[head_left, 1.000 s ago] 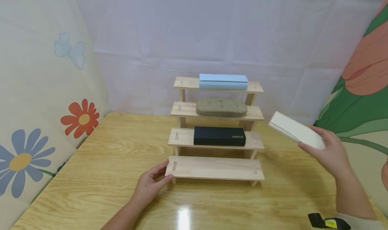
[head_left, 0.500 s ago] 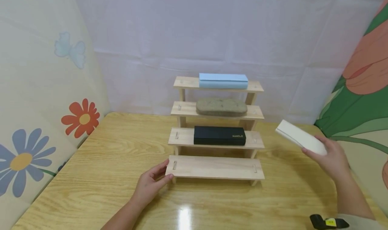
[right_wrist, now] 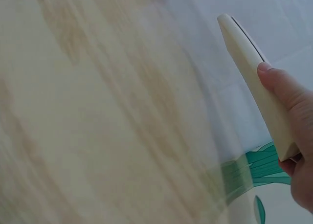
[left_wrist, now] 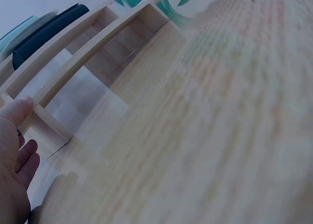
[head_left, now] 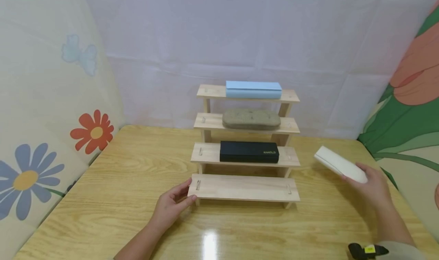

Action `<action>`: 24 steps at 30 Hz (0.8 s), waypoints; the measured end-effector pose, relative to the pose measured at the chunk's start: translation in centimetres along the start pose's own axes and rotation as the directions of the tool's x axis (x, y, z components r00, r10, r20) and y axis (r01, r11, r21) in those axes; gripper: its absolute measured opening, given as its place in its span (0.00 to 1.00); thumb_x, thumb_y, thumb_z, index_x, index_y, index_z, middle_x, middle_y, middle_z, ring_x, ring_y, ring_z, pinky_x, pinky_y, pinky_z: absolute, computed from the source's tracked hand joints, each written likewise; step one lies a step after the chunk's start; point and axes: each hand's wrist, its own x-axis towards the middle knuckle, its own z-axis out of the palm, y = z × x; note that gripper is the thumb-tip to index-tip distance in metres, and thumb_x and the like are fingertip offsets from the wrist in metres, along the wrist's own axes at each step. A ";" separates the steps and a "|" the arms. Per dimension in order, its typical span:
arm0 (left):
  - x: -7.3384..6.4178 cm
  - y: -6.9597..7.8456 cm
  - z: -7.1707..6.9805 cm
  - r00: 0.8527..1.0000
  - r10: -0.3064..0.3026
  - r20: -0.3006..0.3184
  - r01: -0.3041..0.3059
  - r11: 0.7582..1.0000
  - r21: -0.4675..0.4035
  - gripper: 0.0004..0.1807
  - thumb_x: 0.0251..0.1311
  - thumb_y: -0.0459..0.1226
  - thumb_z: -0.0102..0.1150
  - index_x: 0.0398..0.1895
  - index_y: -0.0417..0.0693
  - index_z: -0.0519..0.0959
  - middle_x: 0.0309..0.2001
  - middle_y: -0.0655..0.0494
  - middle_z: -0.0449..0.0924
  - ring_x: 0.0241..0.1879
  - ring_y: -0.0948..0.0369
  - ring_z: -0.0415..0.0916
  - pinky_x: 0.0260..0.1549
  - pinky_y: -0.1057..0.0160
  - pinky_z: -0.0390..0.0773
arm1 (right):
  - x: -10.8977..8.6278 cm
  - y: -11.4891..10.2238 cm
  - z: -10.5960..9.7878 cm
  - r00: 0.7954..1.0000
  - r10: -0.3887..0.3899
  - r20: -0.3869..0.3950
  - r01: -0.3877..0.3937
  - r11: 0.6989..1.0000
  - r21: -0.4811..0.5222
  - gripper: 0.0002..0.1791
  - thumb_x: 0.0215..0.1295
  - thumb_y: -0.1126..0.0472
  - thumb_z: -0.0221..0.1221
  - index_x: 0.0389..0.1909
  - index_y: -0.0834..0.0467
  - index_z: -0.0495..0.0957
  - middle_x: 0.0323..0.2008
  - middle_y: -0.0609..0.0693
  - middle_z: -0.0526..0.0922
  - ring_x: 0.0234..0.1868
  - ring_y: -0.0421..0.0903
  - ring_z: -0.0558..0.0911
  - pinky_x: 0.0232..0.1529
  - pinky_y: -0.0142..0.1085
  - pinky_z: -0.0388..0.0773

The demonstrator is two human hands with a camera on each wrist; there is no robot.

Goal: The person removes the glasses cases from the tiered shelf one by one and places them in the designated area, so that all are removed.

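A four-step wooden display rack point(head_left: 243, 187) stands on the table. My left hand point(head_left: 169, 206) grips the left end of its lowest board; the left wrist view shows the thumb point(left_wrist: 19, 110) against the board's edge. To the right of the rack, my right hand point(head_left: 375, 185) holds a slim white glasses case point(head_left: 339, 164) by its near end, tilted above the table. In the right wrist view, the thumb point(right_wrist: 281, 82) lies along the case's side by a dark seam. The palm hides the case's near end.
On the rack's upper boards rest a light-blue case point(head_left: 253, 90), a grey-green case point(head_left: 251, 118) and a black case point(head_left: 249, 152) with gold lettering. Behind the wooden table point(head_left: 144, 157) hangs a white cloth point(head_left: 164, 35). Flower-printed panels flank both sides.
My right hand has lowered the white glasses case toward the table and slightly to the right, away from the rack. The left hand keeps its place on the lowest board.
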 end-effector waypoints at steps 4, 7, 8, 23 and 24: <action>0.0 0.0 0.0 1.000 0.001 0.001 -0.001 1.000 -0.012 0.30 0.56 0.31 0.68 0.62 0.32 0.72 0.61 0.38 0.76 0.54 0.47 0.79 0.45 0.74 0.81 | 0.0 0.4 0.5 0.998 0.051 0.035 -0.052 0.998 0.031 0.45 0.65 0.45 0.62 0.68 0.75 0.59 0.63 0.79 0.63 0.61 0.74 0.63 0.56 0.66 0.63; 0.1 -0.1 0.0 1.000 -0.002 0.001 0.002 1.000 -0.015 0.30 0.56 0.31 0.68 0.62 0.33 0.72 0.61 0.38 0.75 0.55 0.46 0.79 0.46 0.73 0.81 | 0.0 0.8 0.8 0.996 0.074 0.046 -0.076 0.997 0.028 0.46 0.65 0.44 0.61 0.68 0.74 0.58 0.64 0.79 0.62 0.62 0.75 0.62 0.58 0.68 0.61; 0.1 -0.1 0.0 1.000 -0.004 0.001 0.004 1.000 -0.015 0.30 0.56 0.31 0.68 0.62 0.33 0.72 0.61 0.38 0.75 0.55 0.46 0.79 0.46 0.73 0.81 | 0.0 1.0 1.0 0.996 0.076 0.045 -0.077 0.997 0.023 0.46 0.64 0.43 0.61 0.68 0.74 0.58 0.64 0.79 0.62 0.61 0.75 0.63 0.58 0.67 0.61; -0.1 0.2 0.0 1.000 -0.019 -0.008 0.019 1.000 -0.010 0.30 0.55 0.32 0.69 0.62 0.34 0.73 0.60 0.39 0.77 0.53 0.57 0.81 0.46 0.77 0.79 | 0.4 2.0 2.0 0.997 0.059 0.054 -0.057 0.997 -0.045 0.44 0.64 0.44 0.62 0.67 0.74 0.60 0.62 0.79 0.63 0.60 0.76 0.63 0.57 0.67 0.61; -0.1 0.2 0.0 1.000 -0.018 -0.009 0.017 1.000 -0.009 0.30 0.55 0.32 0.69 0.62 0.34 0.73 0.60 0.39 0.76 0.54 0.53 0.80 0.46 0.76 0.79 | 0.5 2.0 2.1 0.997 0.059 0.054 -0.057 0.997 -0.045 0.44 0.64 0.44 0.62 0.67 0.74 0.60 0.62 0.79 0.63 0.60 0.76 0.63 0.57 0.67 0.61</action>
